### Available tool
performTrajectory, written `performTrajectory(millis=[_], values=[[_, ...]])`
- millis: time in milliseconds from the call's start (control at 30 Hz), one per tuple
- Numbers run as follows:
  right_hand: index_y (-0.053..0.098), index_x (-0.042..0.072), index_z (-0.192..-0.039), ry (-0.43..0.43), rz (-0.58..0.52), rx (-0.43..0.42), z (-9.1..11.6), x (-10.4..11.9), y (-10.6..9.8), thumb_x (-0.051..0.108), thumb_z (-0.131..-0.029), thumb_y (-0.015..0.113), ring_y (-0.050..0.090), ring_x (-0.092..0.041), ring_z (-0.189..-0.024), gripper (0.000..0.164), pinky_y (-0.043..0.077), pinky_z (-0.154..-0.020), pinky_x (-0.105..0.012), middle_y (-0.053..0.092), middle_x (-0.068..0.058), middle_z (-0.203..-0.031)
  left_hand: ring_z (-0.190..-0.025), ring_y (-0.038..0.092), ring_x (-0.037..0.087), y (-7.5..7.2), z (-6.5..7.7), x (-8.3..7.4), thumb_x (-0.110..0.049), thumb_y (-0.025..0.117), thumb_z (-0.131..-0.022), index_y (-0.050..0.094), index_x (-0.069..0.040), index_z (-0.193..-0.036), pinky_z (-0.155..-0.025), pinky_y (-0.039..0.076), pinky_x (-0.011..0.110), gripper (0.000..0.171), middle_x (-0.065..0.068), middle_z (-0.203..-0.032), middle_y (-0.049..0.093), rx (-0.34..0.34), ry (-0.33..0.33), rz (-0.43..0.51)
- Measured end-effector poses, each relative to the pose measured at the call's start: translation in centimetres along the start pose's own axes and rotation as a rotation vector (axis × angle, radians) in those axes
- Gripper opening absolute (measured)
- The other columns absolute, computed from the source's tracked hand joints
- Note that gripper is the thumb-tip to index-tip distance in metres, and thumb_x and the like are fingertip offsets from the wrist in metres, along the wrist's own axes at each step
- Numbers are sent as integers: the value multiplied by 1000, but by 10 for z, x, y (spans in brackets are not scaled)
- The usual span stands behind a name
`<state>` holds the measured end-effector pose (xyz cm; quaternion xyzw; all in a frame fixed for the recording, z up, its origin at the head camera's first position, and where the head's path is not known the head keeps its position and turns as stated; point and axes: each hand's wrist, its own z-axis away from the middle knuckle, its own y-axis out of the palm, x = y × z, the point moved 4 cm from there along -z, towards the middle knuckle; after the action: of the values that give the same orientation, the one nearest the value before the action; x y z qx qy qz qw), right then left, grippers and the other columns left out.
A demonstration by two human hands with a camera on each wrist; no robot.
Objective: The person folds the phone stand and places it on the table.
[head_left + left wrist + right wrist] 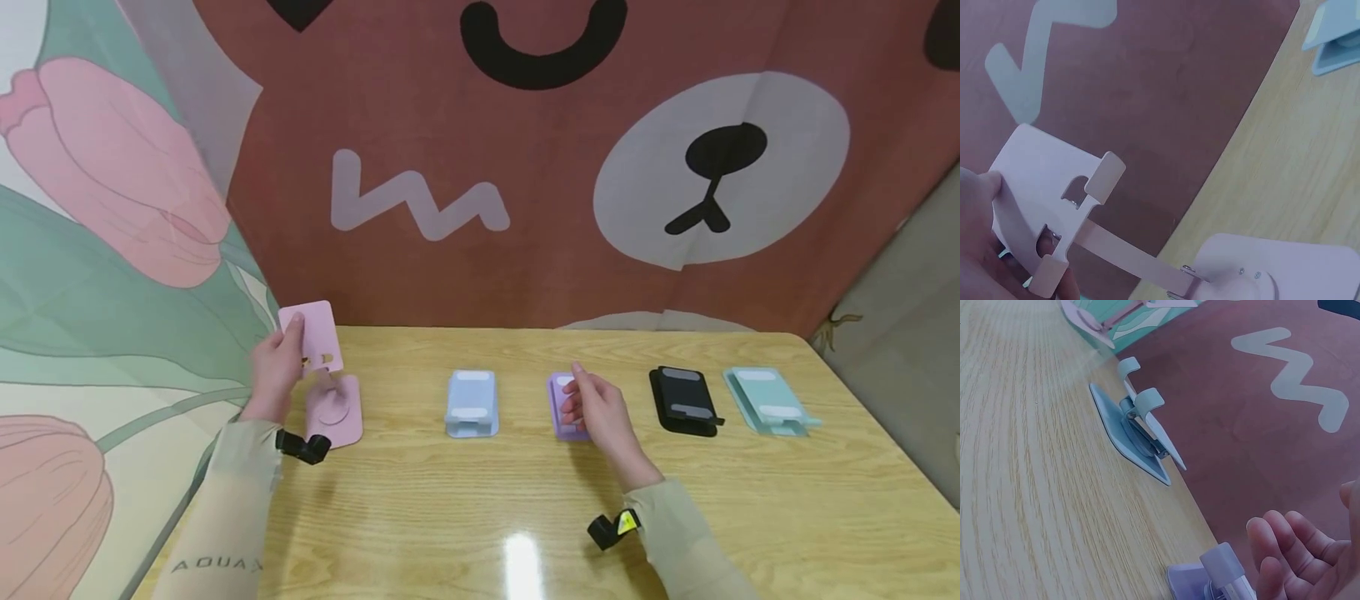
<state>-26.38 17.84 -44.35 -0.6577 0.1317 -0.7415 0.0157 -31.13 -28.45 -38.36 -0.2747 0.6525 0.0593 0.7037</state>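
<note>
At the left end of the table stands a pink folding phone stand, its base [347, 429] on the tabletop and its arm raised. My left hand [276, 367] pinches the stand's upper plate [1041, 169] at its edge, thumb on the face and fingers behind. Two lipped hooks and two cut-outs show along the plate's lower end. My right hand [603, 412] hovers at a folded purple phone stand [558, 400], overlapping its right part in the head view. In the right wrist view, the right fingers [1279, 537] are loosely bent with nothing between them.
A folded light-blue phone stand [472, 400] lies between the pink and purple ones. Further right are a black one [684, 400] and a mint-green one [768, 400]. Behind the wooden table [420, 517] hangs a cloth with a bear print [540, 167].
</note>
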Motion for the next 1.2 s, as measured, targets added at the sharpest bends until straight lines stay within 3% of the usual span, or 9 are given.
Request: performTrajectory(millis=[100, 233, 400, 733, 900, 1000, 1100, 1200], values=[[61, 1, -102, -7, -1, -1, 0, 0, 0, 58, -105, 42, 63, -19, -66, 61, 48, -59, -30, 64, -9, -78, -75, 48, 16, 4, 2, -5, -62, 45, -101, 56, -3, -94, -56, 44, 26, 61, 12, -95, 54, 15, 20, 15], [61, 1, -102, -4, 7, 0, 1, -2, 1, 59, -105, 42, 63, -19, -66, 62, 48, -59, -30, 64, -9, -78, -80, 50, 15, 9, 8, -13, -62, 45, -102, 61, -1, -108, -57, 46, 25, 63, 10, -101, 57, 40, 32, 43], [62, 0, -102, -7, 9, -2, 1, -4, 1, 59, -105, 42, 64, -19, -66, 62, 49, -59, -30, 64, -9, -78, -74, 52, 12, 18, 16, -29, -59, 49, -101, 65, 2, -118, -53, 43, 21, 66, 6, -92, 60, 28, 72, 80], [62, 0, -102, -14, 4, 5, 1, -2, 2, 57, -106, 42, 63, -19, -66, 60, 50, -60, -31, 64, -9, -79, -68, 53, 13, 45, 40, -65, -57, 53, -101, 67, 1, -105, -49, 42, 22, 60, 3, -80, 61, 112, 176, 129], [62, 0, -102, -15, 9, 8, 1, 0, 1, 56, -106, 42, 64, -19, -66, 60, 50, -60, -31, 64, -9, -79, -67, 53, 14, 58, 50, -76, -57, 53, -101, 69, -1, -109, -49, 41, 22, 59, 7, -88, 65, 155, 208, 147], [61, 0, -102, -16, 5, 12, 1, 3, 1, 56, -106, 42, 64, -20, -67, 59, 50, -61, -31, 65, -10, -80, -74, 57, 15, 66, 56, -80, -57, 53, -101, 69, -2, -113, -52, 42, 23, 58, 9, -97, 67, 167, 220, 167], [62, 0, -103, -15, -4, 13, 3, 5, 3, 54, -106, 43, 63, -20, -68, 58, 49, -61, -31, 64, -10, -81, -81, 59, 16, 73, 63, -84, -55, 54, -102, 70, -2, -114, -53, 42, 23, 57, 10, -99, 67, 169, 236, 202], [62, -1, -102, -22, -28, 9, 6, 9, 7, 51, -107, 45, 63, -19, -67, 54, 49, -59, -29, 63, -9, -80, -78, 55, 18, 80, 70, -87, -55, 54, -102, 70, -3, -112, -52, 40, 23, 56, 10, -95, 65, 179, 257, 234]])
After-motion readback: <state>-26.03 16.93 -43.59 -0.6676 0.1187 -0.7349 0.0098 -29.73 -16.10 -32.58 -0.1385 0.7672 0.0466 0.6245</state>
